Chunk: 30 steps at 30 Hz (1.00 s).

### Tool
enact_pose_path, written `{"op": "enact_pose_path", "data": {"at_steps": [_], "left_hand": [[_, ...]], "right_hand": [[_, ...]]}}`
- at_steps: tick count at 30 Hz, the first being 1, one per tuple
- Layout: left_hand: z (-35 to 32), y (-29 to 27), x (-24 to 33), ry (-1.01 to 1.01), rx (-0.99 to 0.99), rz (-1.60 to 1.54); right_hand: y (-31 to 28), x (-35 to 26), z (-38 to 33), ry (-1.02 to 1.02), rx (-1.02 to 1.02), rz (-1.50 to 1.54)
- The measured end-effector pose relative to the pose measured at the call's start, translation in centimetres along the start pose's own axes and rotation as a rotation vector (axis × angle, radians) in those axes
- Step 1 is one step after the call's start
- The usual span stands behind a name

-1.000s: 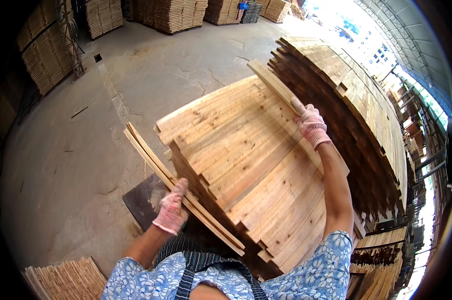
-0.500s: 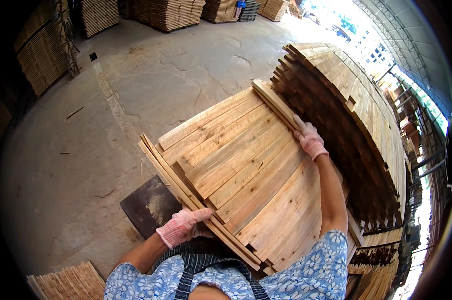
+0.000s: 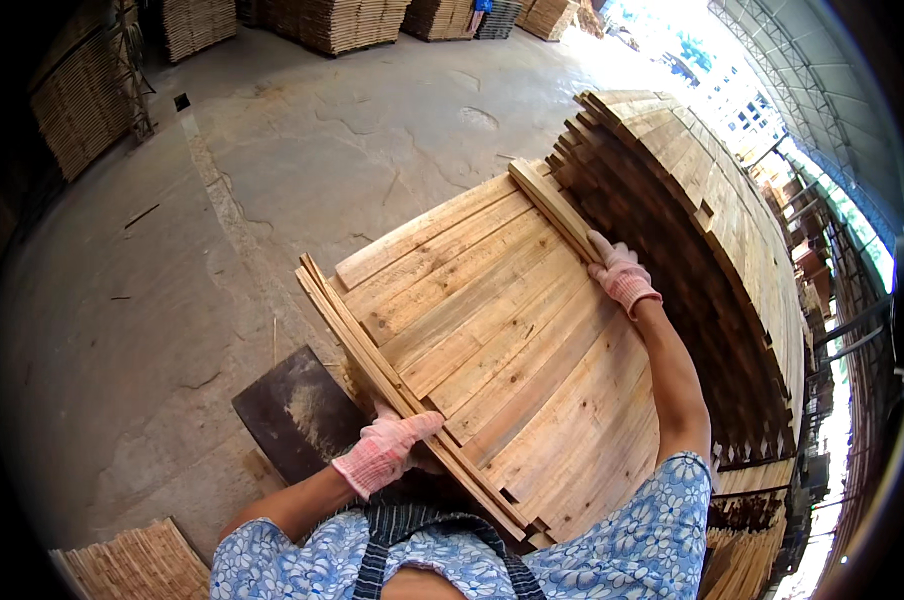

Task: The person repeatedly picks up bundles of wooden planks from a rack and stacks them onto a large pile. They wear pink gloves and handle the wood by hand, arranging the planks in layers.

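Light wooden planks [image 3: 502, 320] lie side by side in a layer in front of me. Along their left ends run a few long, thin wooden strips [image 3: 357, 340], and my left hand [image 3: 388, 450], in a pink and white knit glove, is closed round them. Its thumb side lies over the top; the fingers underneath are hidden. At the far right end of the layer, more wooden strips [image 3: 552, 208] lie across the planks. My right hand [image 3: 622, 270], gloved alike, is closed on their near part, its palm side hidden.
A tall plank stack [image 3: 682, 250] rises close on the right. Below my left hand is a dark board [image 3: 297, 405] with sawdust on it. Another plank pile [image 3: 137, 565] is at the lower left. Several timber stacks [image 3: 342, 25] stand across the concrete floor [image 3: 302, 130].
My left hand and the strips in it have moved right, inward against the plank ends. The right hand stays at nearly the same place on its strips.
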State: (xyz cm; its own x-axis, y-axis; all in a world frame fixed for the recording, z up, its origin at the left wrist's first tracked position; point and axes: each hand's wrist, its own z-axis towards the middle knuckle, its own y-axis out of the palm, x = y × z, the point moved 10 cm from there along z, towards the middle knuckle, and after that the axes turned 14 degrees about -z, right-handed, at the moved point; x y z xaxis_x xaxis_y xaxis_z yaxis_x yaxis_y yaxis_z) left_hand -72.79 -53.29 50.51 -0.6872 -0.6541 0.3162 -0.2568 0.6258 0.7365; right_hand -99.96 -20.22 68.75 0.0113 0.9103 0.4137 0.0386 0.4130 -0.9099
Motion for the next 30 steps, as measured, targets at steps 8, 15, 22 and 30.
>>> {"op": "enact_pose_path", "data": {"at_steps": [8, 15, 22, 30], "left_hand": [[0.6, 0.2, -0.1, 0.071, -0.042, 0.012], [-3.6, -0.1, 2.8, 0.06, -0.141, 0.021], [2.3, 2.4, 0.6, 0.026, -0.15, 0.022], [-5.0, 7.6, 4.6, 0.139, -0.281, 0.073]], "right_hand": [[-12.1, -30.5, 1.4, -0.733, 0.347, 0.045], [-7.0, -33.8, 3.0, -0.653, -0.05, 0.058], [-7.6, -28.7, 0.2, -0.521, 0.401, 0.402], [-5.3, -21.5, -24.1, -0.739, -0.477, 0.829]]}}
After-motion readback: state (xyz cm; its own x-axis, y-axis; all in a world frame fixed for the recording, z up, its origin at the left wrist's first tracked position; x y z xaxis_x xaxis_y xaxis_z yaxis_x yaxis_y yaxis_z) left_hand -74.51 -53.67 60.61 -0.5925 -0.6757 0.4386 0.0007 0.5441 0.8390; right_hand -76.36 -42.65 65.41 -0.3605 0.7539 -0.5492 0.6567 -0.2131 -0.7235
